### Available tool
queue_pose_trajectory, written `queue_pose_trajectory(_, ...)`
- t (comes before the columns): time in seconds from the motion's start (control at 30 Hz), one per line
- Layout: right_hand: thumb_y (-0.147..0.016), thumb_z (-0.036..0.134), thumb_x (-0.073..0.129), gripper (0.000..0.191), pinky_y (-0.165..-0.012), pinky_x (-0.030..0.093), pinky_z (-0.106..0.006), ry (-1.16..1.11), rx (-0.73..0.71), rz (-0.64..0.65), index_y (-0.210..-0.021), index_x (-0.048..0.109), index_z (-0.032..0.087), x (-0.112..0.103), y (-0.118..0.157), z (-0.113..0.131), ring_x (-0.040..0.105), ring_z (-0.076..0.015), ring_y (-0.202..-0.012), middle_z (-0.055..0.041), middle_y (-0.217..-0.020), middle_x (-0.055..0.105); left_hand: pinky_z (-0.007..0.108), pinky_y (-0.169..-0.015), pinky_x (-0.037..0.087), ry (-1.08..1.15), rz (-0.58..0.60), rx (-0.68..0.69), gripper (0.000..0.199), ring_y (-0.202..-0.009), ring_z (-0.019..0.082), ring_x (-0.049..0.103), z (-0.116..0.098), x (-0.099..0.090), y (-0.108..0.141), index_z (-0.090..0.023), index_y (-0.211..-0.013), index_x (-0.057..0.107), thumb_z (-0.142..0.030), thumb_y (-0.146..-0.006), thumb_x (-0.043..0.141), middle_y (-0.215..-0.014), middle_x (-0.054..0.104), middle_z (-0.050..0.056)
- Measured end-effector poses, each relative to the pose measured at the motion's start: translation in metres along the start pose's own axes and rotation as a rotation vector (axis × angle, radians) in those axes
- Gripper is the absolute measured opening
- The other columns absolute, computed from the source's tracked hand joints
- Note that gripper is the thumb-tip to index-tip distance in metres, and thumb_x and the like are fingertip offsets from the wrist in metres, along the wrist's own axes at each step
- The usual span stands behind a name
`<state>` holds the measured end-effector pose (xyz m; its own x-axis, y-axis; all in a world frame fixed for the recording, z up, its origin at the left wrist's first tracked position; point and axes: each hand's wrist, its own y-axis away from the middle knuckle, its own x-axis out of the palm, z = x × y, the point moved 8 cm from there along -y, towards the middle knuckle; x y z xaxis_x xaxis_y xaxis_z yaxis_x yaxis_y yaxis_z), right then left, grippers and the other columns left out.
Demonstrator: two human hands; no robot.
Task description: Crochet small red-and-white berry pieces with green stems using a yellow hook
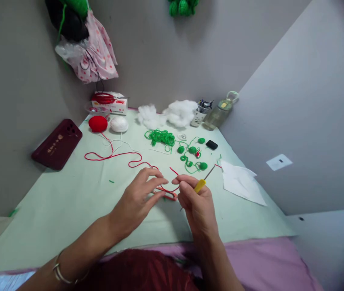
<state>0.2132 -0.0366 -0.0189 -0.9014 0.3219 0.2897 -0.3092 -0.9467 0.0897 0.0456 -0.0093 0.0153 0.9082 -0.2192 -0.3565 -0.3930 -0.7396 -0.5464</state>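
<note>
- Presently, the person's right hand (194, 196) is grasping a crochet hook (200, 186) by its yellow handle, the metal tip pointing toward the tabletop's far right corner; its thumb and forefinger appear to be pinching red yarn (120, 154).
- The left hand (143, 190) is curving its fingers around the yarn, thumb and forefinger apart; whether it is gripping the strand, one cannot tell.
- The yarn is running from a red ball (98, 123) near the far left corner of the tabletop (77, 202) to both hands, above the middle of its near half.
- Below the fingers, a small orange-red object (172, 197) is lying partly hidden.
- Green yarn (163, 138) is resting toward the far edge.
- The strand is probably behaving as light, soft and limp, so pinching near its loose end suits it; the hook is likely staying stiff and slim, its handle offering the surest hold.
</note>
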Motion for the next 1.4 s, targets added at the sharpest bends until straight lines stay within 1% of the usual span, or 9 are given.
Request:
queue_pose_trajectory(0.17,-0.076,0.042,0.086,0.029,-0.040,0.013,-0.023,-0.067,0.041,0.102,-0.090,0.073,0.020,0.003,0.000,0.005,0.016,-0.0026,-0.043,0.0010,-0.067,0.071,0.029,-0.091,0.058,-0.241,0.043,0.179,0.015,-0.103,0.019,0.070,0.001,-0.009,0.004,-0.016,-0.103,0.071,-0.005,-0.099,0.062,-0.108,0.067,0.008)
queue_pose_trajectory(0.33,-0.080,0.042,0.084,0.029,-0.044,0.018,-0.022,0.105,0.054,0.100,-0.095,0.074,0.020,-0.002,0.001,-0.002,0.024,-0.0031,-0.045,0.0005,-0.068,0.074,0.034,-0.103,0.057,-0.385,-0.009,0.262,0.025,-0.115,0.021,0.067,-0.006,-0.023,0.005,-0.015,-0.115,0.068,0.001,-0.097,0.060,-0.113,0.065,0.009)
queue_pose_trajectory(0.5,-0.084,0.040,0.080,0.024,-0.049,0.023,-0.025,0.276,0.133,0.239,-0.095,0.079,0.018,0.016,0.009,-0.018,0.029,-0.0052,-0.048,-0.0006,-0.072,0.077,0.036,-0.110,0.054,-0.356,-0.042,0.351,0.031,-0.120,0.022,0.064,-0.020,-0.020,0.004,-0.014,-0.120,0.067,0.004,-0.095,0.061,-0.116,0.064,0.010)
queue_pose_trajectory(0.6,-0.081,0.039,0.083,0.023,-0.050,0.023,-0.025,0.289,0.188,0.375,-0.079,0.078,0.017,0.034,0.016,-0.025,0.031,-0.0048,-0.050,0.0014,-0.068,0.071,0.035,-0.113,0.052,-0.255,-0.010,0.359,0.031,-0.117,0.019,0.065,-0.024,-0.014,0.000,-0.016,-0.118,0.068,0.004,-0.096,0.060,-0.115,0.065,0.009)
queue_pose_trajectory(0.73,-0.078,0.042,0.086,0.029,-0.045,0.017,-0.024,0.111,0.250,0.398,-0.075,0.070,0.018,0.040,0.018,-0.031,0.027,-0.0030,-0.045,0.0036,-0.063,0.067,0.035,-0.104,0.057,-0.224,0.028,0.194,0.035,-0.119,0.021,0.066,-0.012,-0.014,-0.006,-0.019,-0.129,0.067,-0.004,-0.098,0.061,-0.124,0.064,0.011)
queue_pose_trajectory(0.9,-0.081,0.041,0.084,0.028,-0.041,0.013,-0.022,-0.125,0.314,0.337,-0.083,0.066,0.020,0.033,0.017,-0.035,0.022,-0.0027,-0.041,0.0043,-0.059,0.066,0.038,-0.101,0.056,-0.232,-0.175,-0.092,0.023,-0.110,0.022,0.068,0.004,-0.043,0.006,-0.023,-0.121,0.070,-0.019,-0.098,0.066,-0.114,0.069,0.007)
queue_pose_trajectory(1.07,-0.084,0.039,0.082,0.026,-0.041,0.012,-0.021,-0.158,0.291,0.337,-0.087,0.065,0.020,0.035,0.021,-0.034,0.021,-0.0028,-0.041,0.0050,-0.058,0.065,0.029,-0.088,0.058,0.244,0.096,-0.467,0.013,-0.094,0.018,0.073,0.015,-0.009,0.025,-0.023,-0.104,0.074,-0.031,-0.098,0.066,-0.101,0.078,0.002)
queue_pose_trajectory(1.27,-0.084,0.042,0.081,0.028,-0.043,0.017,-0.021,-0.052,0.195,0.313,-0.085,0.065,0.019,0.037,0.022,-0.031,0.025,-0.0035,-0.043,0.0056,-0.057,0.063,0.025,-0.079,0.056,0.454,0.072,-0.531,0.013,-0.076,0.013,0.069,0.015,0.004,0.028,-0.022,-0.083,0.067,-0.027,-0.095,0.066,-0.075,0.073,-0.003)
queue_pose_trajectory(1.4,-0.083,0.042,0.083,0.026,-0.045,0.020,-0.023,0.050,0.109,0.219,-0.084,0.070,0.019,0.029,0.020,-0.027,0.029,-0.0040,-0.046,0.0039,-0.064,0.066,0.026,-0.079,0.056,0.428,0.080,-0.565,0.014,-0.080,0.014,0.069,0.021,0.005,0.030,-0.020,-0.086,0.067,-0.029,-0.097,0.065,-0.081,0.071,-0.001)
